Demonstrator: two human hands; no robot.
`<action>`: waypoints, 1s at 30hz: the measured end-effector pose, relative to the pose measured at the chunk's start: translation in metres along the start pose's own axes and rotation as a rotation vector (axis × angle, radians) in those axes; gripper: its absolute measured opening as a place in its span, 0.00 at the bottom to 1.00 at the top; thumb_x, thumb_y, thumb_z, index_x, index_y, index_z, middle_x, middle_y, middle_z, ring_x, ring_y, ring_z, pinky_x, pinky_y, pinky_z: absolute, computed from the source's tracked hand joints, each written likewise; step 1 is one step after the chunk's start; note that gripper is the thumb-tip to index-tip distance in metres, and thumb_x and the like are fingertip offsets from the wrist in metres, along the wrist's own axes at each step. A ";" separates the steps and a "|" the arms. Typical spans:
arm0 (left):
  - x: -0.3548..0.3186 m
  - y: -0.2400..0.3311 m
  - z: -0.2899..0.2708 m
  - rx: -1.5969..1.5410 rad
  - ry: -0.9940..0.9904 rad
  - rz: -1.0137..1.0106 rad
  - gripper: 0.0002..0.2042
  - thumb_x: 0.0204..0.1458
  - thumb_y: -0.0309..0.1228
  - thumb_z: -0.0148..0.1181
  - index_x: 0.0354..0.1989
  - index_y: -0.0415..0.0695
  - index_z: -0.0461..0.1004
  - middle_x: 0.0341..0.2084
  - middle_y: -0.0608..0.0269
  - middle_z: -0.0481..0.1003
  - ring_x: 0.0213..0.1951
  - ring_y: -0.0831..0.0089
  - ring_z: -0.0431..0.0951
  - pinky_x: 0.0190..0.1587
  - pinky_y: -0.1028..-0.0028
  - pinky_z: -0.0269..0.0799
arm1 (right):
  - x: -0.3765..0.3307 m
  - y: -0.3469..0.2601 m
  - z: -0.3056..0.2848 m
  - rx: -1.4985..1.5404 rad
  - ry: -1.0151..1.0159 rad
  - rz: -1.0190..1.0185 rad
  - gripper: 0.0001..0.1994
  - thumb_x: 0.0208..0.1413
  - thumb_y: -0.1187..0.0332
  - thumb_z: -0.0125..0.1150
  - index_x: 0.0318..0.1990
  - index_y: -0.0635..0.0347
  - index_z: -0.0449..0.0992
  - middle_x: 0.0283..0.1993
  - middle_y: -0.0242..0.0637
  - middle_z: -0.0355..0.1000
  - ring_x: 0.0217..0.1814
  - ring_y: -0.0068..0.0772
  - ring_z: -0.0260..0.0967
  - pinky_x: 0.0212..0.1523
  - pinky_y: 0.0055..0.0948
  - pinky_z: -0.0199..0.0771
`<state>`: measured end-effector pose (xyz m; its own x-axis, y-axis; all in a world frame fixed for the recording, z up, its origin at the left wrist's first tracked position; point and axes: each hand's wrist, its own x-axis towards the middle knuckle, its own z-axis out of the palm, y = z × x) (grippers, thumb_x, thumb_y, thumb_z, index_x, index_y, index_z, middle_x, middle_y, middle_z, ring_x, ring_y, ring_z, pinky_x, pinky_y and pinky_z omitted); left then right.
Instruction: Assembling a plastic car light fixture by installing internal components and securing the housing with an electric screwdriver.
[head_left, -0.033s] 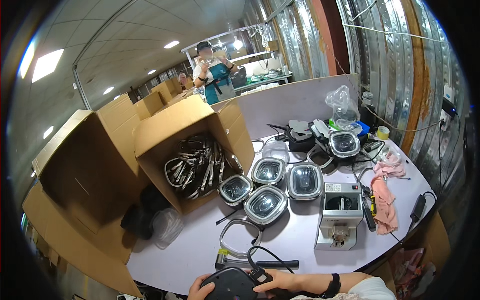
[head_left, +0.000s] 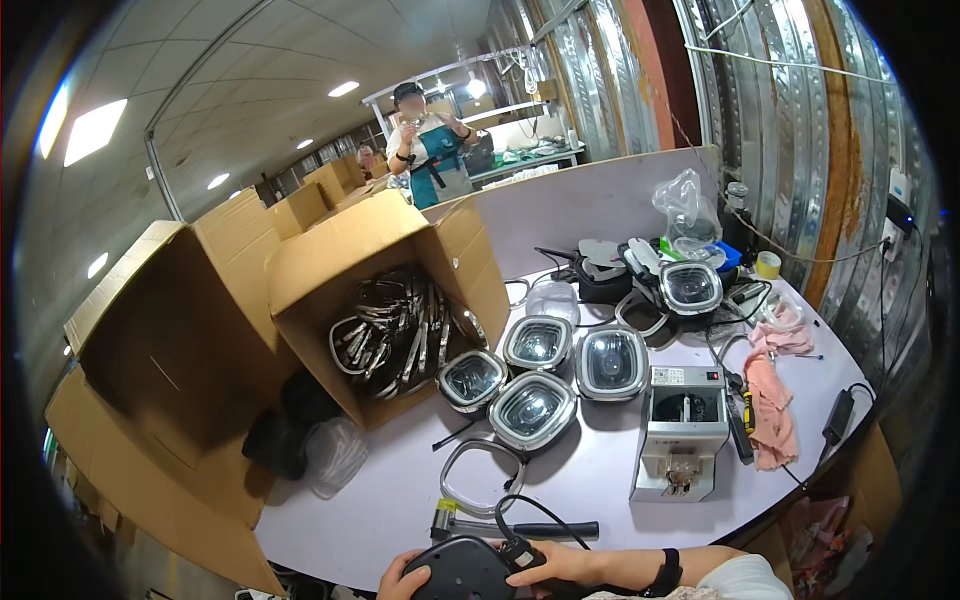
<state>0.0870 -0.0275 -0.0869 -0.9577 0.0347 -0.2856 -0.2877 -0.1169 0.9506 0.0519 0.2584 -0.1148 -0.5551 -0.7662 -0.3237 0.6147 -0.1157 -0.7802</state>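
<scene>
Nothing visibly shifted since a moment ago: same grip, same spot, so work looks paused mid-handling. Both hands at six o'clock, at the near edge of the pale surface (head_left: 400,500), clasping a dark rounded housing (head_left: 462,570). Left hand (head_left: 402,578) fingers curled on its left rim; right hand (head_left: 552,563) fingers closed over its top by the black cable (head_left: 530,512).

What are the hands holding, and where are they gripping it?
Both hold a dark rounded housing: the left hand grips its left edge, the right hand its right side, by the cable.

Black housing (head_left: 460,570), lilac table (head_left: 600,490), brown cardboard box (head_left: 370,250), pink cloth (head_left: 772,405).
</scene>
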 end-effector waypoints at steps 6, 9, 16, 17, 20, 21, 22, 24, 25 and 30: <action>0.017 -0.028 -0.015 -0.006 0.012 -0.063 0.22 0.59 0.37 0.55 0.58 0.37 0.69 0.49 0.54 0.76 0.49 0.65 0.76 0.53 0.68 0.72 | -0.002 0.001 0.005 0.064 0.094 -0.183 0.27 0.51 0.69 0.71 0.58 0.56 0.67 0.26 0.31 0.74 0.21 0.20 0.68 0.21 0.21 0.70; 0.029 -0.049 -0.028 -0.131 0.002 -0.173 0.24 0.60 0.37 0.53 0.61 0.35 0.67 0.52 0.51 0.75 0.51 0.62 0.77 0.55 0.65 0.73 | 0.009 0.013 -0.003 0.037 0.094 -0.216 0.29 0.51 0.69 0.72 0.60 0.56 0.66 0.26 0.32 0.73 0.21 0.21 0.68 0.21 0.22 0.70; 0.030 -0.048 -0.022 -0.336 -0.016 -0.259 0.25 0.61 0.37 0.51 0.62 0.34 0.65 0.54 0.46 0.74 0.54 0.58 0.76 0.58 0.62 0.72 | 0.006 0.009 0.000 0.023 0.116 -0.174 0.31 0.51 0.69 0.72 0.62 0.55 0.63 0.27 0.33 0.72 0.20 0.22 0.68 0.20 0.23 0.70; 0.031 -0.048 -0.023 -0.327 -0.013 -0.258 0.25 0.61 0.37 0.52 0.62 0.34 0.65 0.54 0.46 0.74 0.54 0.59 0.76 0.58 0.63 0.72 | 0.007 0.010 -0.002 0.020 0.119 -0.174 0.31 0.51 0.69 0.72 0.62 0.55 0.63 0.27 0.33 0.72 0.20 0.22 0.68 0.20 0.23 0.70; 0.030 -0.046 -0.020 -0.288 0.004 -0.247 0.25 0.61 0.38 0.52 0.62 0.34 0.65 0.53 0.47 0.74 0.53 0.59 0.77 0.58 0.63 0.72 | 0.010 0.016 -0.005 -0.033 0.151 -0.178 0.32 0.51 0.69 0.72 0.63 0.55 0.63 0.30 0.33 0.72 0.20 0.22 0.68 0.20 0.22 0.70; 0.029 -0.045 -0.019 -0.254 0.021 -0.241 0.25 0.61 0.38 0.52 0.62 0.33 0.65 0.53 0.47 0.74 0.53 0.59 0.77 0.58 0.63 0.72 | 0.010 0.016 -0.005 -0.037 0.159 -0.179 0.33 0.50 0.69 0.72 0.63 0.55 0.62 0.31 0.33 0.72 0.20 0.21 0.68 0.19 0.21 0.70; 0.030 -0.047 -0.020 -0.258 0.020 -0.241 0.25 0.61 0.38 0.52 0.62 0.33 0.65 0.53 0.47 0.74 0.53 0.59 0.77 0.58 0.63 0.72 | 0.010 0.016 -0.004 -0.038 0.167 -0.176 0.34 0.50 0.69 0.72 0.64 0.55 0.62 0.33 0.33 0.73 0.20 0.21 0.67 0.19 0.21 0.70; 0.031 -0.053 -0.024 -0.265 0.040 -0.231 0.25 0.61 0.38 0.52 0.62 0.33 0.66 0.53 0.48 0.75 0.53 0.60 0.77 0.58 0.64 0.72 | 0.009 0.011 -0.002 -0.032 0.149 -0.175 0.34 0.50 0.69 0.72 0.64 0.55 0.62 0.33 0.33 0.73 0.20 0.21 0.67 0.19 0.21 0.71; 0.032 -0.054 -0.025 -0.268 0.037 -0.230 0.25 0.61 0.38 0.52 0.62 0.33 0.66 0.53 0.48 0.75 0.53 0.60 0.77 0.58 0.64 0.72 | 0.009 0.009 -0.002 -0.024 0.132 -0.179 0.35 0.50 0.69 0.73 0.64 0.55 0.61 0.34 0.33 0.73 0.20 0.21 0.67 0.19 0.20 0.71; 0.033 -0.055 -0.027 -0.248 -0.039 -0.184 0.25 0.60 0.38 0.52 0.61 0.34 0.66 0.52 0.49 0.75 0.52 0.62 0.77 0.57 0.65 0.72 | 0.012 0.018 -0.003 -0.033 0.175 -0.195 0.32 0.49 0.69 0.73 0.62 0.54 0.63 0.33 0.32 0.72 0.20 0.21 0.68 0.18 0.21 0.71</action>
<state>0.0717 -0.0465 -0.1521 -0.8902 0.1152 -0.4408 -0.4521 -0.3432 0.8233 0.0544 0.2490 -0.1344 -0.7516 -0.6104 -0.2503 0.4690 -0.2277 -0.8533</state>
